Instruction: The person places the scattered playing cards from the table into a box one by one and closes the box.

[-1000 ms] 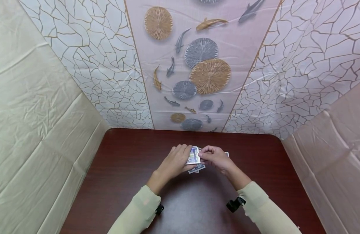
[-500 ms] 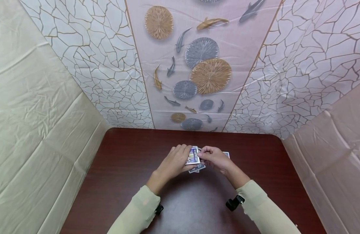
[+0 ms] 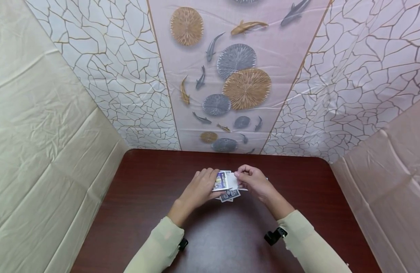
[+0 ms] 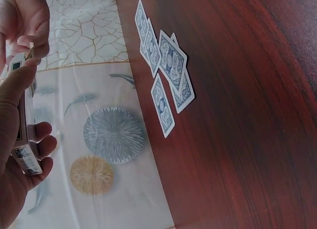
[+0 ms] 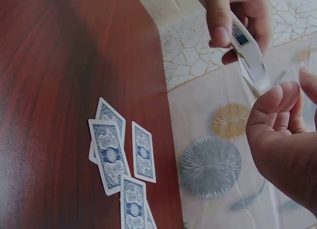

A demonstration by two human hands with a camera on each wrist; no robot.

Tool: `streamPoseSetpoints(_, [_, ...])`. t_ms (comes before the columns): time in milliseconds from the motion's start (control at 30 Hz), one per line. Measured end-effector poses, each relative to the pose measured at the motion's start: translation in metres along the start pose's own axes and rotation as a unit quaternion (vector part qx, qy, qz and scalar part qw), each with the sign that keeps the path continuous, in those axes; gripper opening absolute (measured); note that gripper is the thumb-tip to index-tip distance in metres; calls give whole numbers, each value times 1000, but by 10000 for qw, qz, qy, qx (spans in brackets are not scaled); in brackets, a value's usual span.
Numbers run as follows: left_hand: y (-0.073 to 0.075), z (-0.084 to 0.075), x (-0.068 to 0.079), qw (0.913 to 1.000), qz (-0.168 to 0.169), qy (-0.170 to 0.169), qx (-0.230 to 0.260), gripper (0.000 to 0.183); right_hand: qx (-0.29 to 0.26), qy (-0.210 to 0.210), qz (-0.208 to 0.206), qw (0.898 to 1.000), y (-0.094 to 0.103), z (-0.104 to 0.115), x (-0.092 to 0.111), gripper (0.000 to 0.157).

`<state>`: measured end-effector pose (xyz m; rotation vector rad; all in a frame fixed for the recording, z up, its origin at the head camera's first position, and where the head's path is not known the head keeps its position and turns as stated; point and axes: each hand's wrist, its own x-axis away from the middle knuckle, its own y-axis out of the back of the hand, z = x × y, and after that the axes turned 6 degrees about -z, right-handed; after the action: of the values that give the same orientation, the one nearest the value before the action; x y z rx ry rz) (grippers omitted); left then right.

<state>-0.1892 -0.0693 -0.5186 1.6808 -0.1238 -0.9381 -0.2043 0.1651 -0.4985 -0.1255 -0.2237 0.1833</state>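
My left hand point(image 3: 200, 188) grips a playing-card box point(image 3: 221, 181) with a purple and yellow printed face, holding it above the table. From the box's right end a white flap point(image 3: 232, 181) sticks out, folded open. My right hand point(image 3: 255, 183) pinches at this flap with curled fingers. In the left wrist view the box point(image 4: 27, 130) lies between thumb and fingers, and its far end is partly hidden by the right fingers. The right wrist view shows the flap point(image 5: 257, 73) spread from the box near the right fingertips.
Several loose playing cards point(image 5: 111, 157) with blue patterned backs lie face down and partly overlapping on the dark red-brown table point(image 3: 155, 170), below the hands. A patterned cloth wall point(image 3: 227, 125) rises behind the table's far edge. Pale cloth walls stand at both sides.
The box has shifted slightly left with my left hand. My right hand has moved a little up and right, and the white flap now shows between the hands.
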Motion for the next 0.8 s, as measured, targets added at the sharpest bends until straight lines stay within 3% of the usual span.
streamPoseSetpoints(267, [7,6,4,9999,27,107,72,75,10,340,-248,9991,17,5,-4,7])
streamPoseSetpoints(467, [11,10,7,9998,49,165,99,74,827,530,-503,9939,40,-2,-13,7])
streamPoseSetpoints(600, [13,13,9,9997,69,214,107,75,1801,813,-635,9782,55,-11,-21,20])
streamPoseSetpoints(800, [14,16,10,9997,81,213,72,75,3081,1207,-773,9405,72,-23,-30,25])
